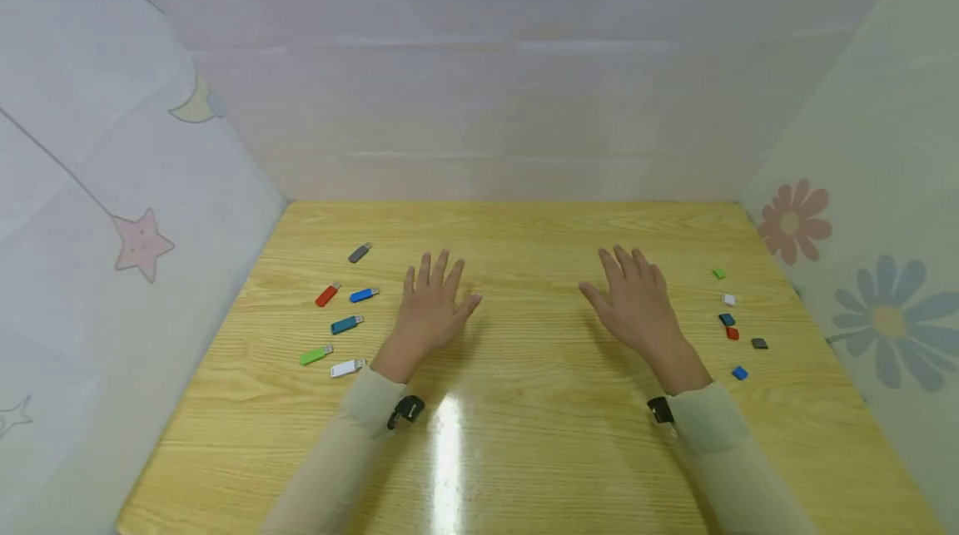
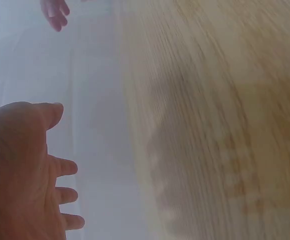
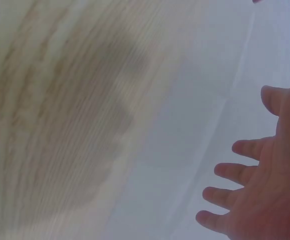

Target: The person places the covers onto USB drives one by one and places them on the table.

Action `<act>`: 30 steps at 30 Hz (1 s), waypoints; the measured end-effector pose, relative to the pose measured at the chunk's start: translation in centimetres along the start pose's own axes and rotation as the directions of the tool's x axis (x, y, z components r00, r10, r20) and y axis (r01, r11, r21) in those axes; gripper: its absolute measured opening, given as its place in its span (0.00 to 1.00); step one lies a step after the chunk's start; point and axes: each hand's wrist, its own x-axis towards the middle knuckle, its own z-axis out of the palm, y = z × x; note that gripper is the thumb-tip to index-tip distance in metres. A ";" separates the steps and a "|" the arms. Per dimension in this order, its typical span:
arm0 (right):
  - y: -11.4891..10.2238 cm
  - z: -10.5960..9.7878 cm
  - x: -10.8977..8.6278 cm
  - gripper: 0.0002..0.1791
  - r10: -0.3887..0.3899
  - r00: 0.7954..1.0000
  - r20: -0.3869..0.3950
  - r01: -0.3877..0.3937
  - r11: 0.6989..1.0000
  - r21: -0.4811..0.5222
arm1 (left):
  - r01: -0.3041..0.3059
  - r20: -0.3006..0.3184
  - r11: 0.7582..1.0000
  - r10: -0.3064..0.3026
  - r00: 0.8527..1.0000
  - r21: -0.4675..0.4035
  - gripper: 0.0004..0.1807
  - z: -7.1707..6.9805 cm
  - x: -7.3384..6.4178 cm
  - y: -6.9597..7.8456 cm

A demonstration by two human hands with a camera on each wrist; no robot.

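Fingers spread, my left hand (image 1: 430, 314) hovers over the table and holds nothing. Left of it lie several capless USB flash drives: grey (image 1: 360, 253), red (image 1: 327, 294), blue (image 1: 363, 295), teal (image 1: 346, 324), green (image 1: 315, 355) and white (image 1: 347, 369). My right hand (image 1: 637, 306), also spread and holding nothing, hovers on the other side. To its right are small caps in matching colours: green (image 1: 718, 274), white (image 1: 729, 299), teal (image 1: 727, 319), red (image 1: 732, 334), grey (image 1: 760, 344) and blue (image 1: 740, 373). Both wrist views show extended fingers with nothing between them.
The wooden table (image 1: 524, 452) has pale cloth walls behind it (image 1: 517, 102) and on both sides. A black wrist strap (image 1: 406, 411) sits on the left sleeve, another (image 1: 661, 410) on the right. A bright light reflection lies on the near part of the tabletop.
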 end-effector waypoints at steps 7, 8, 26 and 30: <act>0.4 -0.3 -0.6 0.42 0.003 1.000 -0.009 -0.003 1.000 -0.010 | 0.034 0.005 0.999 -0.034 0.999 -0.001 0.41 -0.4 -0.7 -1.4; 0.5 -0.3 -0.8 0.42 0.004 1.000 -0.012 -0.004 1.000 -0.018 | 0.038 0.003 0.999 -0.038 0.999 -0.004 0.41 -0.4 -0.8 -1.6; 3.2 -0.7 -4.1 0.41 0.056 0.998 -0.004 -0.057 0.998 -0.039 | 0.070 -0.014 0.996 -0.070 0.997 -0.049 0.39 -0.5 -1.3 -5.4; 3.5 -1.0 -4.7 0.41 0.066 0.998 0.004 -0.066 0.997 -0.039 | 0.099 0.001 0.994 -0.099 0.995 -0.055 0.39 -0.2 -1.6 -6.7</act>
